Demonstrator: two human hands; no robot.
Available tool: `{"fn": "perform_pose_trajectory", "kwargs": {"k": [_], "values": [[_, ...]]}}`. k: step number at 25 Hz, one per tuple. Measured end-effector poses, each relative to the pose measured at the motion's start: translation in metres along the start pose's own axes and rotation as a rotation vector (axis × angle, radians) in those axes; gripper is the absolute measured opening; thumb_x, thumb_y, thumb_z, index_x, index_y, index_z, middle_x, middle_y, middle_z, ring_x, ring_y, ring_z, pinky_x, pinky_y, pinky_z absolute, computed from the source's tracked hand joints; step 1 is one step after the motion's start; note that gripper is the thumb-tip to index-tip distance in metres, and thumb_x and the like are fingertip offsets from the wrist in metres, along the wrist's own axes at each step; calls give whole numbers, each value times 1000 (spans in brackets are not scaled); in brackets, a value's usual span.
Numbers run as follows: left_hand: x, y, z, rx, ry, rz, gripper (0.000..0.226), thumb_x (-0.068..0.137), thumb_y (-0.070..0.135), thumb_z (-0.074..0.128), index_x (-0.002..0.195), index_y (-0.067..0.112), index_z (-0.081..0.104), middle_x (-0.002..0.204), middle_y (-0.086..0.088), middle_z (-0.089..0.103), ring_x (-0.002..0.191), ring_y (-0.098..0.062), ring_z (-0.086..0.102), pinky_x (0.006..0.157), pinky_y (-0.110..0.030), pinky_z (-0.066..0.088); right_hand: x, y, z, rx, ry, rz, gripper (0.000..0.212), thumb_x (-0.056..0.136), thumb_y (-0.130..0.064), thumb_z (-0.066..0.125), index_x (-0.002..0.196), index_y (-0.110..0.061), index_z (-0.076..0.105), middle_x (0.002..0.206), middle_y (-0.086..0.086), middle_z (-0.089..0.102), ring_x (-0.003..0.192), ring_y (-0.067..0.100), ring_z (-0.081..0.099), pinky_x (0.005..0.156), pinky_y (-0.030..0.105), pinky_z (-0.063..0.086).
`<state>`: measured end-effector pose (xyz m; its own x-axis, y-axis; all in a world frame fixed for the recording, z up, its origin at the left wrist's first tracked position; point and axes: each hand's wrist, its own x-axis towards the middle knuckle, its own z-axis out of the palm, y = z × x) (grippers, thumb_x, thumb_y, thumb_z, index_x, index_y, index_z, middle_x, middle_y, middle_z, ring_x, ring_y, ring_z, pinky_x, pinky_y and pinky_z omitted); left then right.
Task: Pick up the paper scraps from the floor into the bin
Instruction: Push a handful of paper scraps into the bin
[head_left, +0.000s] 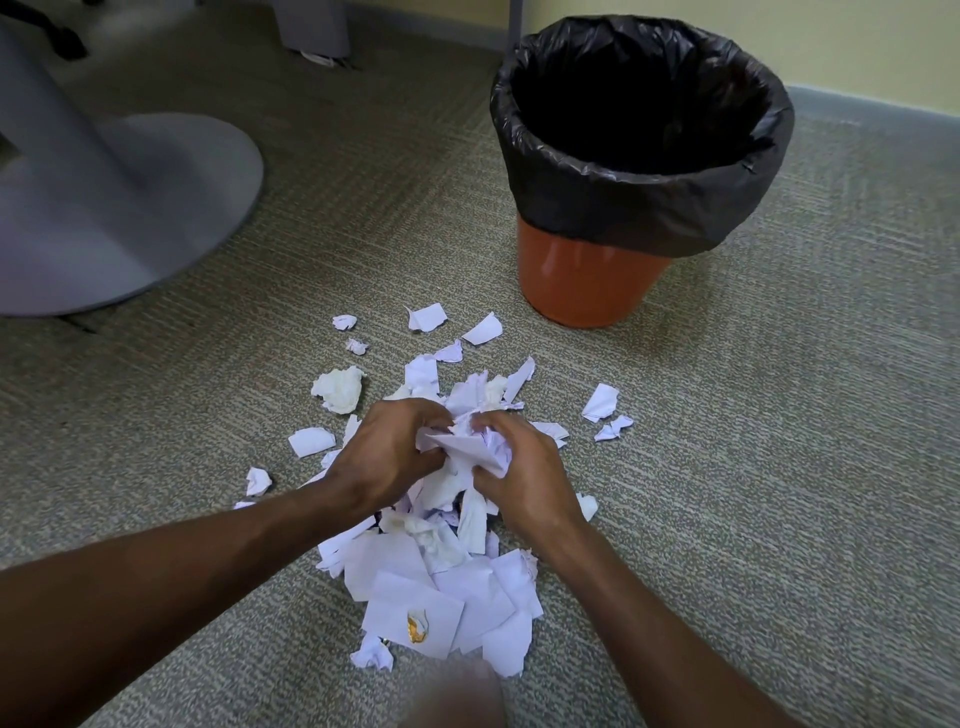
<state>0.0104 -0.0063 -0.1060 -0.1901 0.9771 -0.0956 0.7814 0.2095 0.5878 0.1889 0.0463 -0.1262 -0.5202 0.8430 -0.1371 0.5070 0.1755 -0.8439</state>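
Note:
A heap of white paper scraps (441, 587) lies on the carpet in the middle of the view, with loose pieces scattered around it. My left hand (387, 454) and my right hand (524, 475) are pressed together over the heap, both closed on a bunch of scraps (470, 441) held between them. An orange bin (587, 291) lined with a black bag (644, 208) stands upright beyond the heap, to the right, its mouth open and dark inside.
A grey round table base (130, 208) sits on the carpet at the left. A crumpled white wad (337, 389) lies left of the hands. A yellow wall (857, 47) runs behind the bin. Grey-green carpet (779, 467) spreads to the right.

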Motion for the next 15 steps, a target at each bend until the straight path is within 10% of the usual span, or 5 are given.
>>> {"fn": "perform_pose_trajectory", "kwargs": {"k": [15], "values": [[0, 62, -33, -275, 200, 102, 26, 79, -3, 67, 89, 19, 76, 92, 1, 75, 88, -20, 71, 75, -39, 60, 5, -39, -43, -41, 270, -226, 47, 80, -2, 79, 124, -16, 68, 120, -5, 70, 102, -5, 55, 85, -5, 34]]}}
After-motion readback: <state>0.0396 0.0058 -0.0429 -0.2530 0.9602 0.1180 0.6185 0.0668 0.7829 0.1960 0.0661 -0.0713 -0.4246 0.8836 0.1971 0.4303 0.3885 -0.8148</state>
